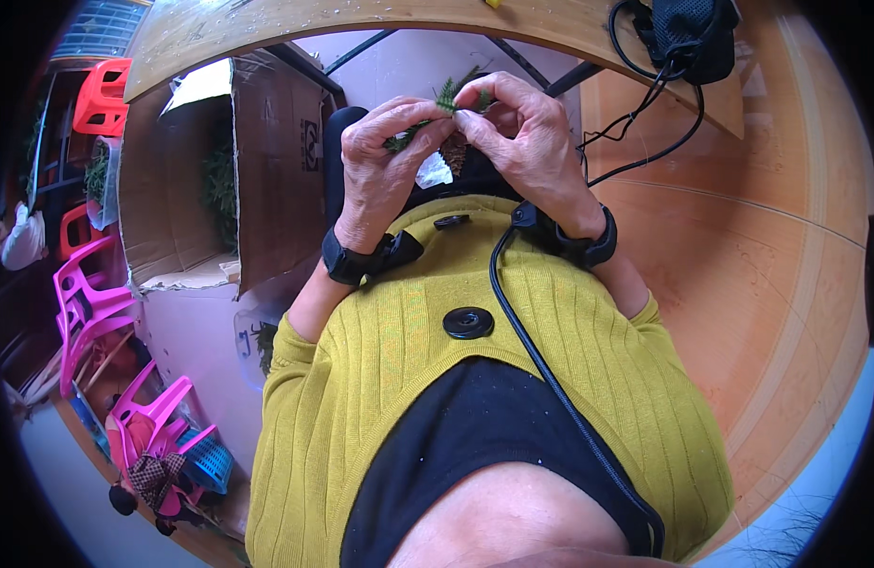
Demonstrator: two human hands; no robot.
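A: Closest to us is the bare upper chest [508,516], framed by a black top [446,426] and a yellow-green cardigan [607,398]. What do we see at the fingers?

B: We see the left hand [385,156] pinching a green sprig [446,95] between thumb and forefinger, and the right hand [524,128] pinching it too, fingertips nearly meeting. The sprig is up over the lap.

A: And that brown cone [454,157]?

B: Just below the fingertips; we can't tell whether it's joined to the sprig.

A: Further out?

B: Black bands [342,262] circle both wrists. Beyond the hands we have a wooden table [361,17], with a black mesh pouch [699,40] at its right. To our left stands an open cardboard box [278,180] with greenery [219,189] inside, then a pink chair [94,299].
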